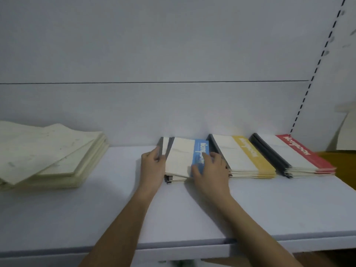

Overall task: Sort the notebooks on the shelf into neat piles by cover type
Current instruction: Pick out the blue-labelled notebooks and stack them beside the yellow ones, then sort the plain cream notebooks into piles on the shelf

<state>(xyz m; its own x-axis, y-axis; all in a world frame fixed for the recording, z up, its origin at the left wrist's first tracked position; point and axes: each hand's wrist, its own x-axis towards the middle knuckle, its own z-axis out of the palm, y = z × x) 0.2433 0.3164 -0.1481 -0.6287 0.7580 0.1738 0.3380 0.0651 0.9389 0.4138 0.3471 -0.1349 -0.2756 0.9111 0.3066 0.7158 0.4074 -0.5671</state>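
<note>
Squaring blue pile (181, 160): left hand (152, 166) gripping 9 o'clock edge, right hand (210, 170) pressing flat on top. Yellow pile (248, 157), red pile (296, 153) looking done; cream heap (48, 153) at 9 o'clock lying messy.

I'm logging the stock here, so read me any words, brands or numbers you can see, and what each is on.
"Moripoon", roughly, blurred white lettering: red band of the red-banded notebooks.
Same wordmark, blurrier: yellow band of the yellow-banded notebooks.
Same wordmark, partly under the right hand: blue band of the blue-banded notebooks.
Cream stack: faint marks, unreadable.
</note>
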